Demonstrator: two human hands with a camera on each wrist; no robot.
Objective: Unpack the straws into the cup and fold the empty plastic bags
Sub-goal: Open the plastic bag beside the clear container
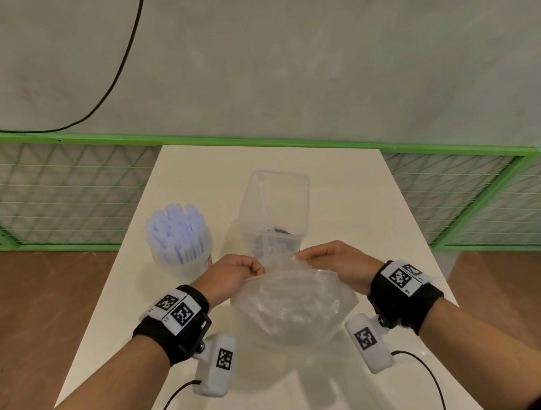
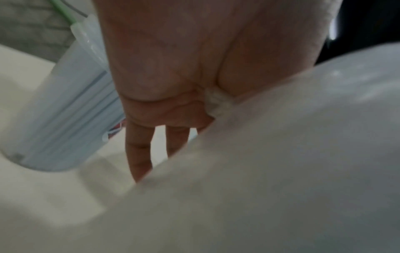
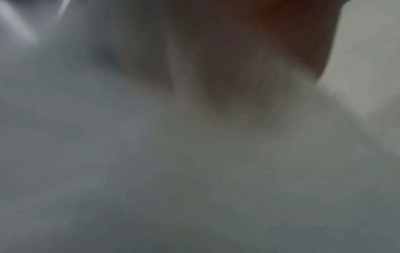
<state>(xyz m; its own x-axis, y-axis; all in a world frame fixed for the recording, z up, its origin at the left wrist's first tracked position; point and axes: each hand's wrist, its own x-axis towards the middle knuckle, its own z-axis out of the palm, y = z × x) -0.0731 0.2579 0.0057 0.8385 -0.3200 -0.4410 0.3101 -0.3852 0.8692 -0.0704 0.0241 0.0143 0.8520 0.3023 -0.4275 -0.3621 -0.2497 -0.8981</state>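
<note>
A clear empty plastic bag [image 1: 292, 305] puffs out above the white table [image 1: 361, 196], held up between both hands. My left hand [image 1: 236, 272] pinches the bag's top edge on the left; my right hand [image 1: 329, 260] pinches it on the right. A clear cup [image 1: 184, 246] packed with pale blue straws [image 1: 175, 225] stands at the left. In the left wrist view my left hand [image 2: 203, 106] pinches crumpled film of the bag [image 2: 281, 162], with the cup [image 2: 65, 109] beside it. The bag [image 3: 151, 154] fills the blurred right wrist view, hiding the fingers.
A clear, square-sided plastic container [image 1: 274, 211] with one white straw leaning inside stands just beyond the hands. A green wire fence [image 1: 63, 191] runs behind the table's far edge. A black cable [image 1: 123, 63] hangs down the grey wall.
</note>
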